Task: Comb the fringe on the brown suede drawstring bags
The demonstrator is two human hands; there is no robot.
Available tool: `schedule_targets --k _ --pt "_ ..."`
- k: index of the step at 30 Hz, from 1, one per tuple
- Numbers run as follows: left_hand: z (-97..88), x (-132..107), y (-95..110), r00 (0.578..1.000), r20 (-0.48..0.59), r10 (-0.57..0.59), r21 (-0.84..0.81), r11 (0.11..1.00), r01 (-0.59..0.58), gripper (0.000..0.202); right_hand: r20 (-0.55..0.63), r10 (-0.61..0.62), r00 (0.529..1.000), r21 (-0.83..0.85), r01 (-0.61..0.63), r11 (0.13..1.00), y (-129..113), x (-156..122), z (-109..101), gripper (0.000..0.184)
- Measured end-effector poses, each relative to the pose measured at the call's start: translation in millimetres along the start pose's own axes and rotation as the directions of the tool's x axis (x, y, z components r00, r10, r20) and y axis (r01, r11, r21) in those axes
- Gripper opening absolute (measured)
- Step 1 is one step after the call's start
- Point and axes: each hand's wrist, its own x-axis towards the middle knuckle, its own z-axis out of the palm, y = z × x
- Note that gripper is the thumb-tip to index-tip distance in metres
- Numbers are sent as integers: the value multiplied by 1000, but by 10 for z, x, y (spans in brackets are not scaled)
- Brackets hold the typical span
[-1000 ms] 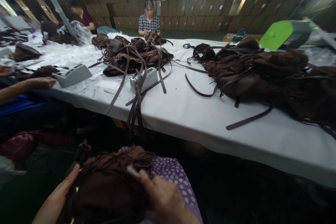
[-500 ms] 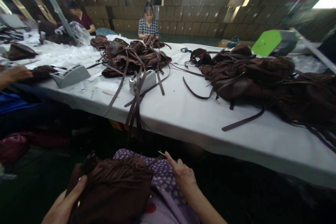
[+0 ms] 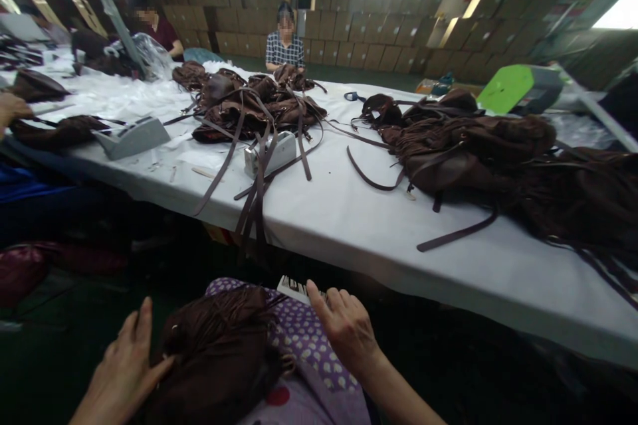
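Note:
A brown fringed suede bag (image 3: 219, 352) lies on my lap, over purple dotted cloth (image 3: 309, 345). My left hand (image 3: 124, 372) rests flat against the bag's left side with its fingers spread. My right hand (image 3: 343, 329) is to the right of the bag, its fingers pinching a small white barcode tag (image 3: 294, 287) near the lap's front edge.
A long white-covered table (image 3: 359, 212) carries piles of brown fringed bags (image 3: 478, 146) and loose straps (image 3: 254, 172), plus two grey tape dispensers (image 3: 132, 136). Another person's hand (image 3: 12, 106) works at the far left. Two people sit at the far side. Stacked cartons line the back wall.
My right hand left the bag's top and moved right, now holding a barcode tag. My left hand slid from gripping the bag's side to lying flat on it.

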Motion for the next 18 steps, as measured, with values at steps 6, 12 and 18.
schedule_targets --k 6,12,18 --pt "-184 97 837 794 160 586 -455 758 -468 48 -32 -100 995 12 100 995 -30 277 -168 40" --pt "-115 113 1613 826 134 548 -726 622 -294 24 -31 -165 986 -55 163 985 4 292 -253 37" --pt "48 135 1639 822 171 543 -760 604 -240 23 -18 -169 985 -44 169 985 -24 235 -256 36"
